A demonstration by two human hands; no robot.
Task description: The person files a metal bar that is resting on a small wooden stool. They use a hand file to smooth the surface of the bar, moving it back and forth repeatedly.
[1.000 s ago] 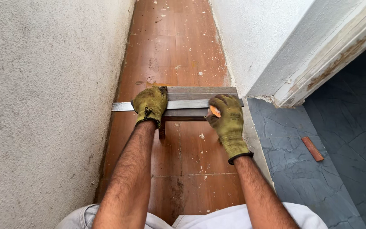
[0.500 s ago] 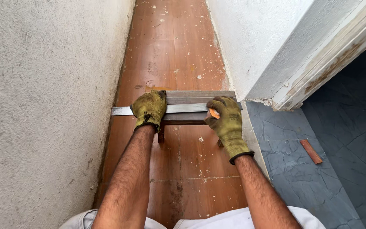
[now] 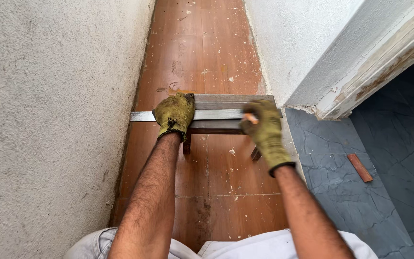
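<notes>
The left hand (image 3: 174, 114), in a worn yellow-green glove, lies pressed flat with fingers together on a metal straightedge (image 3: 142, 116) that rests across a low wooden stool (image 3: 216, 125) standing on the brown tiled floor (image 3: 202, 52), its free end reaching toward the rough wall (image 3: 49, 120) on the left. The right hand (image 3: 264, 128), gloved alike and blurred, pinches what looks like a pencil (image 3: 250, 118) at the straightedge near the stool's right end. To mark well, I judge the left palm should bear down firmly so the rule cannot slide, while the tip runs tight against its edge in one steady stroke.
</notes>
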